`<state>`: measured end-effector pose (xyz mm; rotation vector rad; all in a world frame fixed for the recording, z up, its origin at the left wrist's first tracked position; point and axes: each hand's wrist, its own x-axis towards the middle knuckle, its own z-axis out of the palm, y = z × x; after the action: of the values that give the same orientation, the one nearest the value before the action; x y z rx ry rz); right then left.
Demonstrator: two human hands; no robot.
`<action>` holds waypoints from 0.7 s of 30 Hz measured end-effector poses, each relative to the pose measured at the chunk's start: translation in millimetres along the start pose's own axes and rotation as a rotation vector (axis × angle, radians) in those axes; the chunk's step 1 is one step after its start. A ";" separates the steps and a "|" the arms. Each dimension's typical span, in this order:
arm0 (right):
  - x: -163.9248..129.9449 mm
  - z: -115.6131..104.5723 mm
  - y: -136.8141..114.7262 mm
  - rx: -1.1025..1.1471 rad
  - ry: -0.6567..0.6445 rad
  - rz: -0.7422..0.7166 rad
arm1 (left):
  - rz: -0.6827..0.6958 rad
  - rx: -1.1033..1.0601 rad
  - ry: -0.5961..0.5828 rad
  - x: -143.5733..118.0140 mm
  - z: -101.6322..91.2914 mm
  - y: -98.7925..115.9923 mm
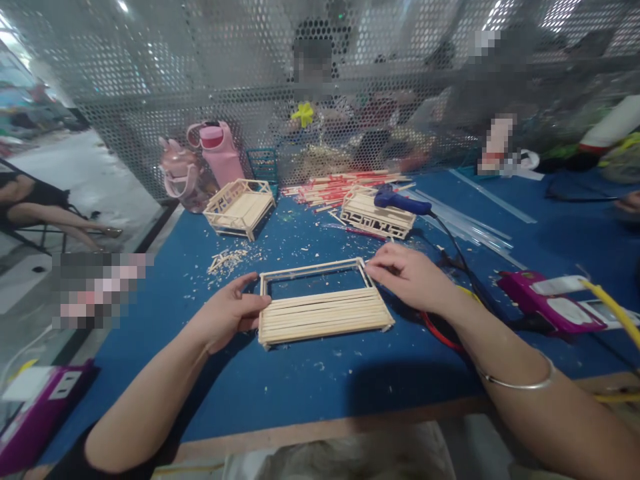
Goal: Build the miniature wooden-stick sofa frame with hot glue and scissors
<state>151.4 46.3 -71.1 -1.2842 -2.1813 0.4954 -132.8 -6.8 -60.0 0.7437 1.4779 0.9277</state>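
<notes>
A flat frame of thin wooden sticks lies on the blue table top in front of me, its near half filled with sticks laid side by side, its far half an empty rectangle. My left hand holds the frame's left edge between thumb and fingers. My right hand pinches the frame's far right corner. A silver bangle sits on my right wrist.
Two finished stick models stand farther back, with a blue glue gun on the right one. Loose sticks, clear glue rods, wood shavings, pink bottles, a purple device, a mesh screen and seated people surround them.
</notes>
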 end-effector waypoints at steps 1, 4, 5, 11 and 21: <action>-1.3 -0.3 -1.8 -0.052 -0.059 -0.041 | 0.004 0.007 0.003 -0.3 0.0 -0.1; -4.1 -0.7 -6.0 -0.121 -0.257 0.017 | 0.011 0.022 0.007 -0.3 -1.0 -1.2; -4.3 -0.8 -6.5 -0.100 -0.302 0.049 | 0.012 0.023 0.006 0.1 -1.4 -1.7; 0.8 -1.1 -4.2 0.181 -0.397 0.214 | 0.017 0.013 -0.002 2.7 -2.3 -3.2; 1.4 -4.2 -0.5 0.422 -0.501 0.397 | 0.023 -0.014 0.003 0.0 -3.9 -2.4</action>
<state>153.1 47.4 -67.2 -1.4563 -2.0167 1.4869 -136.5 -8.4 -62.1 0.7510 1.4667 0.9552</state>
